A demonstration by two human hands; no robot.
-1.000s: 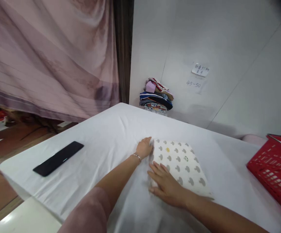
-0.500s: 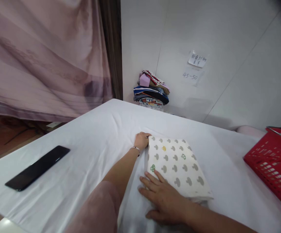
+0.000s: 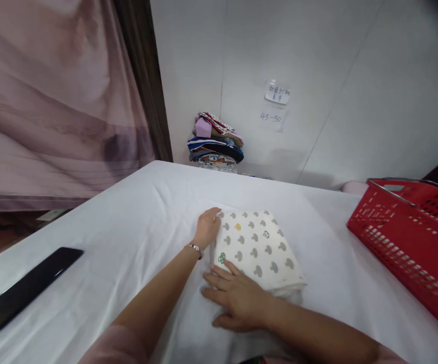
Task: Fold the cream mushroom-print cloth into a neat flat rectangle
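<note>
A cream cloth printed with grey mushrooms, a few of them yellow or green, lies folded into a flat block on the white-covered table. At its far left corner my left hand is closed on the edge, with the fingertips partly hidden. My right hand rests palm down with fingers spread at the near left corner, its fingertips touching the cloth and the table cover.
To the right stands a red plastic basket with a metal handle. A long black glossy object lies on the left. Beyond the table, folded clothes are stacked by the wall, and a pink curtain hangs at the left.
The view has turned slightly right, so more of the basket shows. Both hands stay at the same corners of the cloth, with only slight shifts of the fingers.
</note>
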